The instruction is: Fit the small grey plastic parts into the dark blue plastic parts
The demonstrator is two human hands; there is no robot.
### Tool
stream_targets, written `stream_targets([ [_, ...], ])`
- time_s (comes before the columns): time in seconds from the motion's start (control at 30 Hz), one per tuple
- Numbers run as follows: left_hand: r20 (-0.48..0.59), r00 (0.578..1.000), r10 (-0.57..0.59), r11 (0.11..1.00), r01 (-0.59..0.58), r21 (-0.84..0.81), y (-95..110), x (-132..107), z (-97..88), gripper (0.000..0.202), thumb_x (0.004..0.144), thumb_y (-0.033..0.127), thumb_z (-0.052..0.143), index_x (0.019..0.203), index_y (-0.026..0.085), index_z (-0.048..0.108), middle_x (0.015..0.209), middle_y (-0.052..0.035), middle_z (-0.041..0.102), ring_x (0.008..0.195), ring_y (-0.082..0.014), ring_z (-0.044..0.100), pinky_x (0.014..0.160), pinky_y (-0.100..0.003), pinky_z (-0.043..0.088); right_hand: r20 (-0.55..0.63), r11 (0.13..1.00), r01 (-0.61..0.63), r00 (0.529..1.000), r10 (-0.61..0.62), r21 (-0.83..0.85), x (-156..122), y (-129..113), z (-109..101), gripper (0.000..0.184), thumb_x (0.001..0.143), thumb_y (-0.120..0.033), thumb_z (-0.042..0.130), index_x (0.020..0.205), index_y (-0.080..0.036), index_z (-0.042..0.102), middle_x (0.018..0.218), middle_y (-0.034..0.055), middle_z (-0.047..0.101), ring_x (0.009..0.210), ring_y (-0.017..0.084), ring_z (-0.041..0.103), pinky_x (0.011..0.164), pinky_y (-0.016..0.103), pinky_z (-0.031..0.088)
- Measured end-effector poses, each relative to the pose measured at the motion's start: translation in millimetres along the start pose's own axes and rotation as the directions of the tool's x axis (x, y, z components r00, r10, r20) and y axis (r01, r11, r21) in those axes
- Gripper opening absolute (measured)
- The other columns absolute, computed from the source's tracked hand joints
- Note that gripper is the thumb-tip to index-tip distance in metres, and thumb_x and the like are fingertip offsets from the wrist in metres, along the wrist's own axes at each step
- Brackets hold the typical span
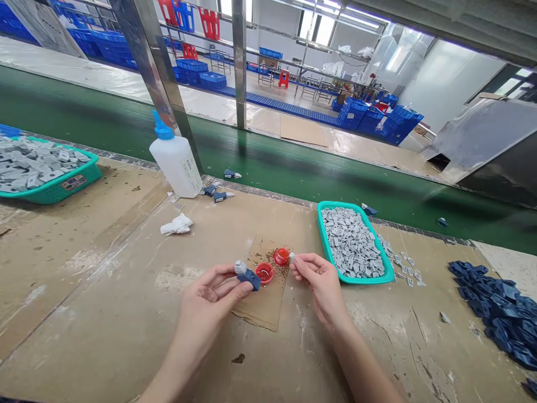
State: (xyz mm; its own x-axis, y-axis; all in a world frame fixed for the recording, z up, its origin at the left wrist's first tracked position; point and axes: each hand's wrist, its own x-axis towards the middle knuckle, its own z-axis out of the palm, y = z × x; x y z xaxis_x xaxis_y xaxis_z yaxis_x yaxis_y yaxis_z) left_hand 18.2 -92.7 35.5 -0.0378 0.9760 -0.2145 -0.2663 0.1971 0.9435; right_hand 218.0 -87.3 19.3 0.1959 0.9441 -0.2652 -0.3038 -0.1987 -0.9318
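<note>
My left hand pinches a dark blue plastic part with a light grey piece at its upper end. Between the thumb and fingertips of my right hand is a small light grey piece. Two small red cups lie between the hands on a stained piece of cardboard. The nearer red cup sits just beyond the blue part and holds something wet. The farther red cup is right by the grey piece in my right hand.
A teal basket of grey pieces stands right of my right hand. Dark blue parts are heaped far right. A white bottle and crumpled tissue stand left. Another teal basket is far left. A green conveyor belt runs behind.
</note>
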Motion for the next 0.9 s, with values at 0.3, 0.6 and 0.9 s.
stream_targets([
  [0.3, 0.007, 0.999, 0.046, 0.999, -0.046, 0.008, -2.4, -7.8, 35.2, 0.027, 0.059, 0.018, 0.082, 0.082, 0.014, 0.068, 0.084, -0.0062, 0.076, 0.080, -0.0191, 0.072, 0.077, -0.025, 0.060, 0.235, 1.000, 0.008, 0.972, -0.015, 0.029, -26.7, -18.1, 2.5, 0.016, 0.074, -0.031, 0.077, 0.076, -0.018, 0.068, 0.065, 0.0008, 0.070, 0.059, 0.009, 0.059, 0.054, 0.017, 0.045],
  [0.6, 0.024, 0.998, 0.061, 0.997, -0.062, 0.046, -1.1, -10.9, 40.8, 0.026, 0.060, 0.020, 0.082, 0.083, 0.016, 0.070, 0.086, -0.0054, 0.076, 0.081, -0.0214, 0.072, 0.077, -0.029, 0.061, 0.294, 0.999, -0.002, 0.956, 0.012, -0.035, -27.6, -20.9, 0.3, 0.018, 0.074, -0.033, 0.076, 0.076, -0.017, 0.067, 0.066, 0.0015, 0.069, 0.061, 0.011, 0.059, 0.054, 0.020, 0.043],
  [0.9, 0.026, 0.999, 0.043, 0.995, -0.045, 0.087, -1.2, -14.8, 44.3, 0.021, 0.054, 0.021, 0.083, 0.072, 0.017, 0.073, 0.079, -0.0051, 0.076, 0.076, -0.0250, 0.072, 0.073, -0.034, 0.062, 0.390, 0.986, -0.119, 0.907, 0.157, -0.121, -30.1, -23.8, -4.9, 0.031, 0.073, -0.041, 0.075, 0.080, -0.019, 0.054, 0.063, -0.0006, 0.067, 0.054, 0.010, 0.055, 0.050, 0.019, 0.040],
])
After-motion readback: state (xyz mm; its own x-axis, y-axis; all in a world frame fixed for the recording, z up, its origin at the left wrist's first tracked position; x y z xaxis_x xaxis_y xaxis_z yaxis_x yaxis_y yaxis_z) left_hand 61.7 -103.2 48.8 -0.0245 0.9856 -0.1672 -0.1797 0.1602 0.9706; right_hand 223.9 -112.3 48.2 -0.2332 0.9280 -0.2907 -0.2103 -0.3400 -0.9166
